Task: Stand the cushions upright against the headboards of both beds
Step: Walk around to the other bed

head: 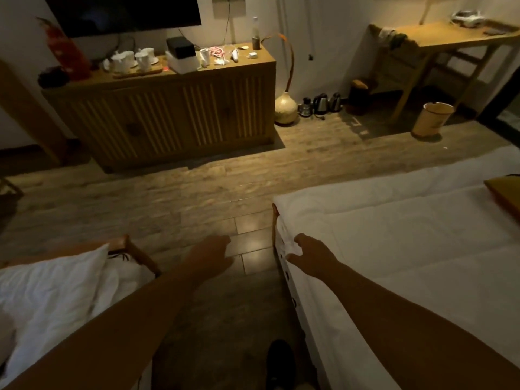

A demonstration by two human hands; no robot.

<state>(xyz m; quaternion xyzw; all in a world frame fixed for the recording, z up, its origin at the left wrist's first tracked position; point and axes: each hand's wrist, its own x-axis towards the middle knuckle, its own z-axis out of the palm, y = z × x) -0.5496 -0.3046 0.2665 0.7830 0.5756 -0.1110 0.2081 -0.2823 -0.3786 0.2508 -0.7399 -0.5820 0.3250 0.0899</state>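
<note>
Lying flat at the far right edge of the right bed (394, 220), a tan cushion (505, 192) is showing only its corner, well apart from both my hands; no headboard is showing. On the left bed (42, 305) a white pillow (56, 282) is leaning near the wooden bed frame (135, 249). I am standing in the aisle between the two beds, reaching both bare arms forward. My left hand (211, 256) is hovering over the wooden floor (168, 198), its grip loose and holding nothing. My right hand (311, 256) is hanging just beside the near corner of the right bed's white cover, fingers spread wide and empty. Beyond the floor a slatted wooden cabinet (168, 114) is carrying white cups (132, 60) and a black box (180, 46). A round vase (285, 108) is sitting beside it, with kettles (323, 102) and a bin (432, 118) near the table (450, 35)
</note>
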